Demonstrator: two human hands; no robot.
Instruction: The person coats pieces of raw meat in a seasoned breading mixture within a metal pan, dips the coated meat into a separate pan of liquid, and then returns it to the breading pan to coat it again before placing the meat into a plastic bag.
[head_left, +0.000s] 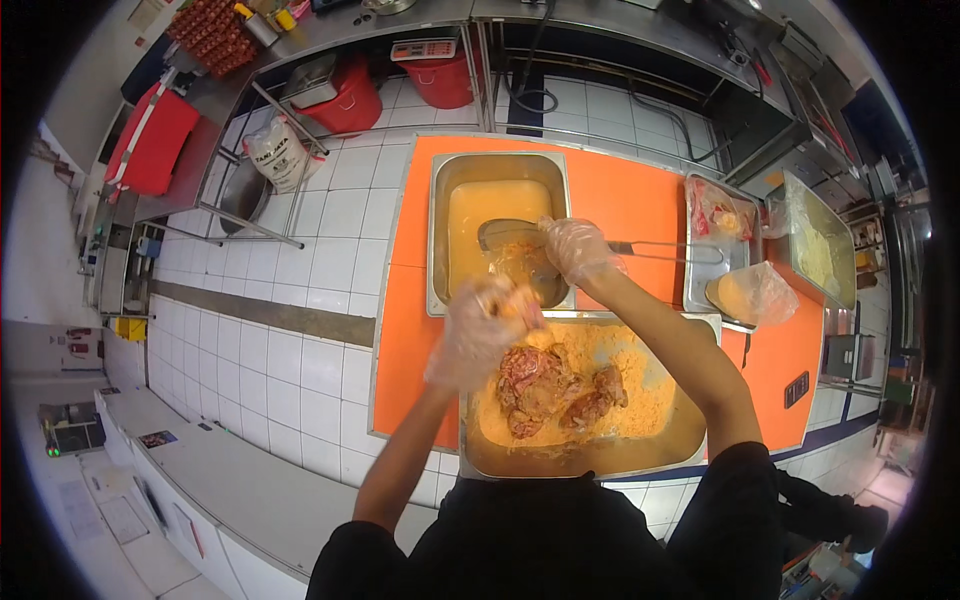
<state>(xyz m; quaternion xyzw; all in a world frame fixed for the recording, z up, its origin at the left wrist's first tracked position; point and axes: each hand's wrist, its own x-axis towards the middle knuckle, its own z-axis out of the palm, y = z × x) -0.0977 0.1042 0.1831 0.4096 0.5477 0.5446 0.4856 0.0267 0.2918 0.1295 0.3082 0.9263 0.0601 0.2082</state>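
Note:
My right hand (581, 251), in a clear plastic glove, grips a long-handled strainer or skimmer (504, 231). Its head hangs over the near half of a deep steel pan (437, 225) of orange liquid (499, 199), and its wire handle points right. Close by, my left hand (472, 337), also gloved and blurred by motion, holds a piece of raw meat (525, 307) above the edge where two pans meet. The nearer steel pan (585, 463) contains orange crumbly coating (649, 375). Lying in it are a large coated meat piece (536, 390) and a smaller one (596, 397).
Both pans stand on an orange tabletop (622, 172). At right are a steel tray (697, 259) with plastic bags, a bag of orange powder (750, 292), a pan of pale flour (821, 251) and a dark phone-like object (797, 390). Red buckets (341, 101) sit under the far counter.

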